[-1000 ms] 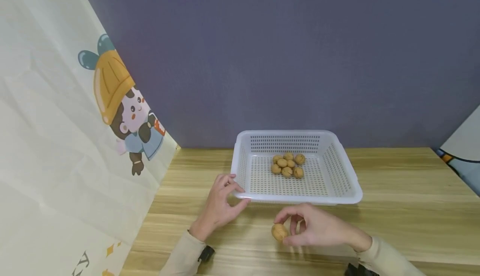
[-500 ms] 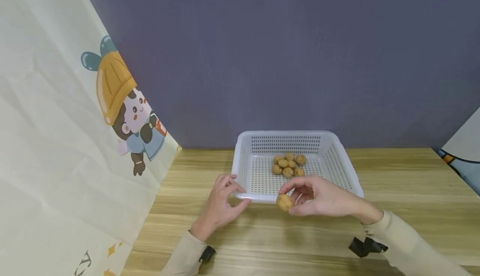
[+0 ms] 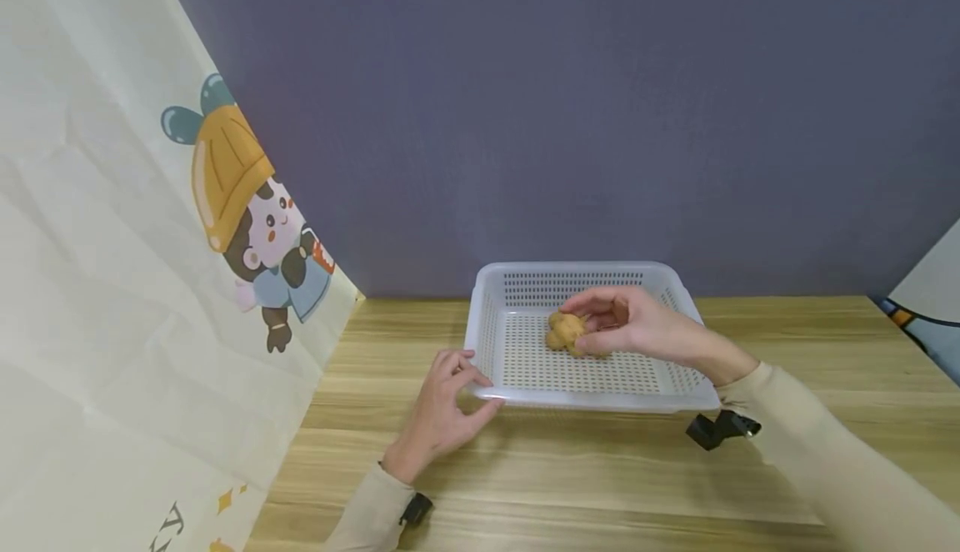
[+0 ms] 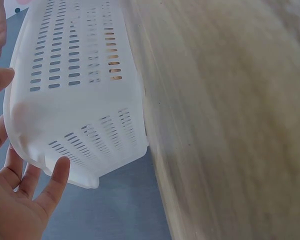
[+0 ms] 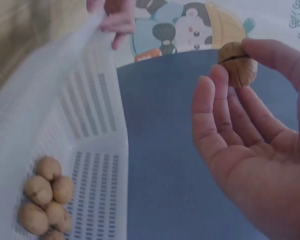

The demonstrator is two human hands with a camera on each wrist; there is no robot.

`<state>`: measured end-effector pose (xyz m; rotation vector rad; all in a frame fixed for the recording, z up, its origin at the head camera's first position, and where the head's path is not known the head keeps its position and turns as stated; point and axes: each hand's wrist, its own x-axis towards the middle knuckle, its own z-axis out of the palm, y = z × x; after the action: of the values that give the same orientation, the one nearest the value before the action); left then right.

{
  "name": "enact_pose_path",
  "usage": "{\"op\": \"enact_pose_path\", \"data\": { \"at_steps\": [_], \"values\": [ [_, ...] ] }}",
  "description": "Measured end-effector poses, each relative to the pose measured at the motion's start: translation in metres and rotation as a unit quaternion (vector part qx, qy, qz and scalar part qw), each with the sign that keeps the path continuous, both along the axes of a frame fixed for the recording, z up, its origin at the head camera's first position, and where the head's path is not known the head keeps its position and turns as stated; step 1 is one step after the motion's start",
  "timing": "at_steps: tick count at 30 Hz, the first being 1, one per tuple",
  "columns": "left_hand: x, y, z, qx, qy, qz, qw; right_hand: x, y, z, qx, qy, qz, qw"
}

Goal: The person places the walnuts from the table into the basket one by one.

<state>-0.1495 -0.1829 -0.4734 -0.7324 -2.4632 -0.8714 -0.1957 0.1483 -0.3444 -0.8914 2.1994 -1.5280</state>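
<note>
My right hand [image 3: 637, 325] pinches a walnut [image 5: 238, 66] between thumb and fingertips, above the white perforated plastic basket [image 3: 592, 399]. Below it, several brown walnuts [image 5: 39, 191] lie in a cluster on the basket floor; in the head view the right hand and the held nut partly cover them. At the basket's near left corner, my left hand [image 3: 441, 414] holds the rim, its fingers bent over the edge and its thumb at the front side. The left wrist view shows those fingers [image 4: 55, 185] spread around the basket corner.
The basket stands on a wood-grain table [image 3: 525, 485], its back side close to a dark grey-blue panel [image 3: 555, 118]. On the left rises a pale sheet [image 3: 90, 285] with a cartoon figure [image 3: 273, 239]. Black straps with small mounts [image 3: 723, 429] sit at both wrists.
My right hand has carried the walnut forward and up from in front of the basket, over its near rim, to above the other walnuts. The left hand has stayed at the corner.
</note>
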Motion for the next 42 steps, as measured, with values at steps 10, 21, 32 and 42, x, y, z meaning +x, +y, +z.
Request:
{"op": "enact_pose_path", "data": {
  "at_steps": [10,21,32,42],
  "values": [
    [0.000,0.000,-0.001,-0.003,-0.005,0.005,1.0000,-0.032,0.010,0.011,0.065,-0.006,-0.087,0.9941],
    [0.000,-0.001,-0.002,-0.001,-0.002,0.007,1.0000,-0.068,0.024,-0.007,0.095,-0.022,-0.127,0.9871],
    [0.000,-0.001,0.000,0.003,0.009,-0.002,1.0000,-0.089,0.035,-0.048,0.146,-0.005,-0.119,0.9820],
    [0.000,-0.001,0.000,-0.002,0.004,0.001,1.0000,-0.097,0.040,-0.079,0.173,-0.018,-0.091,0.9805]
  ]
}}
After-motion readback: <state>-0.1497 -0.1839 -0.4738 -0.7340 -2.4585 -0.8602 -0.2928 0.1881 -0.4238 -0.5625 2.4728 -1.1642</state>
